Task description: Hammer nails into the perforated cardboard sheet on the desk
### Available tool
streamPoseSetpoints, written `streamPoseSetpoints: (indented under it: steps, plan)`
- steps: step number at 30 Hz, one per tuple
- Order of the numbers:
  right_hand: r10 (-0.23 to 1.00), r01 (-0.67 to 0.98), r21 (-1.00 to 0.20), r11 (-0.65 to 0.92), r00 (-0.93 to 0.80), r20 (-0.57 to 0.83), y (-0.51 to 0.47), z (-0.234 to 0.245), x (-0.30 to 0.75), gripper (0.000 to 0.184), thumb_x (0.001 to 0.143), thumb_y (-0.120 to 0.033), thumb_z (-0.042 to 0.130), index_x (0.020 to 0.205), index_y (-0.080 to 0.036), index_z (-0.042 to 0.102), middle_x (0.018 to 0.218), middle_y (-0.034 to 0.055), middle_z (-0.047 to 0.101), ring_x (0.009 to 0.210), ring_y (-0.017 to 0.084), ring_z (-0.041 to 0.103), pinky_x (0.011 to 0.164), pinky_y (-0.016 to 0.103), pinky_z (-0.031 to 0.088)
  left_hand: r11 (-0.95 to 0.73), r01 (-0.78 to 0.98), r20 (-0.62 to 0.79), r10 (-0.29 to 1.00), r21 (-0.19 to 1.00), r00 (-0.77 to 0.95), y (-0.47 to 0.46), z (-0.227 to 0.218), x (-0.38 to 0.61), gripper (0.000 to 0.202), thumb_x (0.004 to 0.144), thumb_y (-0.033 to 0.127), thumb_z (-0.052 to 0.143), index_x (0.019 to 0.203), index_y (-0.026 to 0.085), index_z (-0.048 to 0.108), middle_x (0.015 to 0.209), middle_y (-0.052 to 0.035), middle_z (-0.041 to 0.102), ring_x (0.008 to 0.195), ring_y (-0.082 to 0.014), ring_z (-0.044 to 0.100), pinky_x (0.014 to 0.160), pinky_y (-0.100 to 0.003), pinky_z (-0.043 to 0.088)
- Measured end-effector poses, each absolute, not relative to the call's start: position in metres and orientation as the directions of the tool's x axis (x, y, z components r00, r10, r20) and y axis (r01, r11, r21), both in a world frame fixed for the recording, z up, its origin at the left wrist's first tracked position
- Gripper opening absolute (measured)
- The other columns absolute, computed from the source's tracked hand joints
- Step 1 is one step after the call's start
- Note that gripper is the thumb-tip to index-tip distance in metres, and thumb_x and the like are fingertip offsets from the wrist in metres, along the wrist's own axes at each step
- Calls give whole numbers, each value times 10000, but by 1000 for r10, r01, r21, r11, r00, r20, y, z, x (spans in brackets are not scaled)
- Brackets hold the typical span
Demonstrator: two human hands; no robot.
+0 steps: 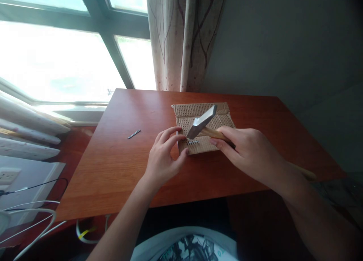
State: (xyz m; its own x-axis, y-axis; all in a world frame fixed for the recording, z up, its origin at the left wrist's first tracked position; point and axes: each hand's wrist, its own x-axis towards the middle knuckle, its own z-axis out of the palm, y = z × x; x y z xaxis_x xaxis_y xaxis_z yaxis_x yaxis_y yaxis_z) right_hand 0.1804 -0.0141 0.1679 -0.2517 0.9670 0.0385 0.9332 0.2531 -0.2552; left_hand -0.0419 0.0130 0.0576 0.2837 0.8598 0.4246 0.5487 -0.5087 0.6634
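My right hand (244, 145) is wrapped around the wooden handle of a hammer (202, 121). The hammer's metal head hangs over a piece of perforated cardboard (204, 145) on the table. Beneath the head, a short row of small nails (193, 142) shows on the cardboard's near part. My left hand (166, 151) rests at the cardboard's left edge, its fingertips and thumb apart on either side of the row's left end. Whether those fingertips touch a nail is too small to tell. Farther left, several loose nails (134, 134) lie together on the table.
The reddish-brown wooden table (121, 170) stands against a window and a patterned curtain (170, 38). A dark wall (283, 45) rises behind it on the right. White cables (36, 234) and a wall socket (8, 176) are at lower left, below table height.
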Motion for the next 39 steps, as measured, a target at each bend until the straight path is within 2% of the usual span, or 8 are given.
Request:
streamPoseSetpoints:
  steps: [2,8,17,24,30,39]
  plan:
    - [967,933,-257,253,-250,43,-14,168,180,280,1010,-424,476,835,-228,574,690,0,649,602,164,580,576,293,263,-507,547,422,861,666,284,13,58,-42,230,856,242,672,1086,241,670,1367,-84,619,1263,-277,573,1076,-464,481]
    - [962,952,-144,268,-272,-8,-13,161,175,241,1011,-385,475,888,-225,607,760,30,705,673,205,642,592,307,258,-512,540,430,858,668,281,14,56,-42,260,855,240,674,1116,239,670,1366,-87,621,1261,-273,576,1076,-461,482]
    - [959,947,-159,280,-283,2,-15,152,175,221,1010,-376,484,926,-225,622,799,32,719,698,206,654,599,303,277,-499,532,414,866,684,280,14,57,-42,255,853,233,676,1108,238,668,1371,-90,618,1264,-276,575,1081,-463,483]
    - [957,906,-309,290,-272,99,-16,156,179,241,1015,-392,497,878,-221,599,756,5,687,667,175,628,614,290,322,-496,531,414,868,687,275,13,55,-42,256,854,242,680,1109,244,670,1369,-91,614,1258,-276,580,1089,-473,481]
    - [957,930,-230,287,-288,32,-13,147,178,231,1004,-372,498,893,-217,628,772,25,703,688,191,641,610,290,310,-499,523,410,866,691,285,14,55,-43,259,857,233,678,1115,240,667,1377,-95,614,1264,-277,577,1086,-467,483]
    - [959,927,-254,278,-282,22,-14,146,176,220,1005,-370,500,908,-218,626,790,26,709,704,194,645,627,288,325,-497,523,410,868,693,281,14,58,-43,254,846,225,678,1099,240,668,1371,-91,617,1258,-278,583,1088,-469,485]
